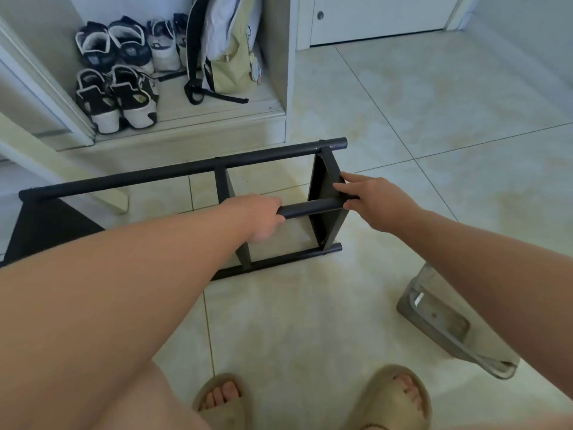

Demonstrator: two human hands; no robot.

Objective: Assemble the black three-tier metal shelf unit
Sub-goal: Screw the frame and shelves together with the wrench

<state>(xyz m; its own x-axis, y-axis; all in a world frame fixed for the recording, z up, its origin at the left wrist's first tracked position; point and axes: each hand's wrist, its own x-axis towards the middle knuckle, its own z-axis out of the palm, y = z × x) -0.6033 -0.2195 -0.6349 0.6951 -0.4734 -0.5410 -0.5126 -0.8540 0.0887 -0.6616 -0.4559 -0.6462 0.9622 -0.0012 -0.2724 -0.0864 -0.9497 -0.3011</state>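
Note:
The black metal shelf unit [173,172] lies on its side on the tiled floor, its tubes running left to right. Two flat shelf panels stand on edge between the tubes, and a third dark panel [40,231] shows at the far left, partly behind my left arm. My left hand [263,217] is closed around the raised near tube [307,209]. My right hand [372,201] grips the right end of that same tube, with its fingers spread against the rightmost panel [325,178]. The tube's end is hidden under my fingers.
A low cabinet at the back left holds several sneakers [114,97] and a backpack [226,57]. A grey plastic stool [446,324] lies tipped over on the floor at the right. My feet in tan slippers [393,398] stand at the bottom edge. A white door [381,17] is at the back.

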